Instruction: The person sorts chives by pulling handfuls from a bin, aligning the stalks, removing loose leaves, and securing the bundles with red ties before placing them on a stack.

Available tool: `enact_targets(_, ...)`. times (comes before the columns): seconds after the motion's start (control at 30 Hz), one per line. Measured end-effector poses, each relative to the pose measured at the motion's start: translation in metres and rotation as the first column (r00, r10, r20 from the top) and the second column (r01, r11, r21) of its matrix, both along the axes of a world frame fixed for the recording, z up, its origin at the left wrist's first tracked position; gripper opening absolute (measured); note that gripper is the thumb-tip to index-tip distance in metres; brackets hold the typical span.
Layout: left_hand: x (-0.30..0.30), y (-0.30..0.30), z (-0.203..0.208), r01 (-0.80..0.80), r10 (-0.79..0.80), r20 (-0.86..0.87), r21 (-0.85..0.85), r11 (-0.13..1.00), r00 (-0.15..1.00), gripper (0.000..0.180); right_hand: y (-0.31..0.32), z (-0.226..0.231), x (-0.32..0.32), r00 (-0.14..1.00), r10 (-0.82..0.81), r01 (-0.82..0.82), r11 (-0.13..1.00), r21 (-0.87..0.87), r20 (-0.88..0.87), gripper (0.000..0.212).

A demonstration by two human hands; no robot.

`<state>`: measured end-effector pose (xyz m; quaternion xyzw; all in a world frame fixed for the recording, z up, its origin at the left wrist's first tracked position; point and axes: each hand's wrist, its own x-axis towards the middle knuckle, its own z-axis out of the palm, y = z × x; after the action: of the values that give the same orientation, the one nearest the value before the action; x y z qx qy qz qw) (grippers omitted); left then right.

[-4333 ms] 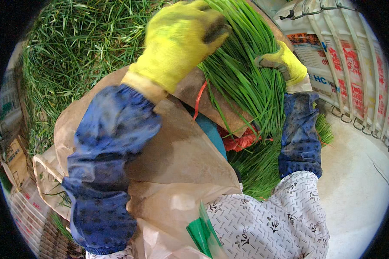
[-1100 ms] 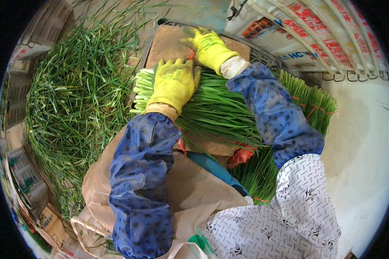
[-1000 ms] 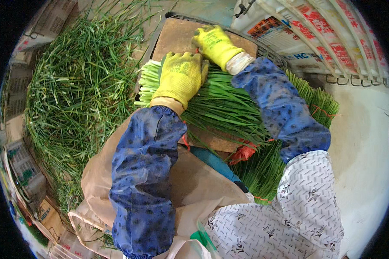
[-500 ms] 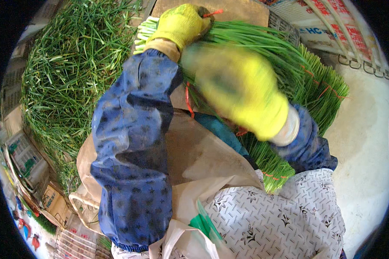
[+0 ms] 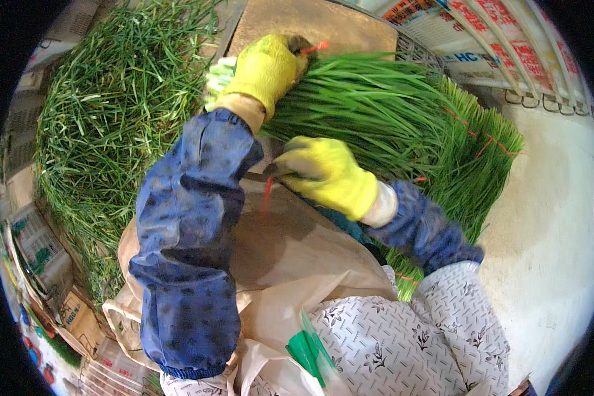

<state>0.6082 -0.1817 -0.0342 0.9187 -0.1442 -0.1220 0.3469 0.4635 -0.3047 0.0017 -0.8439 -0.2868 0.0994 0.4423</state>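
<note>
While the bunch (image 5: 369, 105), its long axis laid left to right, is held on the board (image 5: 330, 26) by the left hand (image 5: 264, 72), closed over its stem end (image 5: 220, 80), the tie (image 5: 268, 190) is seen at the bent fingers (image 5: 292, 165) of the nearer, right hand (image 5: 330, 175); whether it is gripped cannot be told.

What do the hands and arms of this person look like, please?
The left hand and right hand wear yellow gloves, dark at the fingers, with pale cuffs. Above them come blue oversleeves with dark spots. Beyond the right one shows a white sleeve with grey dashes and dark sprigs.
</note>
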Motion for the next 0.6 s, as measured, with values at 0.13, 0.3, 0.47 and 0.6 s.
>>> enact_targets(0.13,-0.015,0.021,-0.024,-0.036,-0.012,-0.227,-0.208,0.978,0.974,0.027,0.013,0.018,-0.011,0.435,-0.071,0.818,0.449,0.361,-0.898,0.045)
enact_targets(0.3,-0.016,0.023,-0.013,0.039,-0.093,-0.213,-0.244,0.969,0.973,0.024,0.023,0.041,-0.010,0.628,-0.322,0.662,0.700,0.268,-0.709,0.068)
enact_targets(0.47,-0.014,0.005,-0.001,0.055,-0.060,-0.068,-0.080,0.995,0.996,0.022,0.043,0.017,0.009,0.899,-0.403,0.388,0.914,0.118,0.171,0.063)
enact_targets(0.6,-0.002,0.022,-0.024,0.193,-0.197,0.236,0.038,0.980,0.952,0.025,0.046,0.020,0.028,0.687,-0.457,0.694,0.644,0.322,-0.565,0.054)
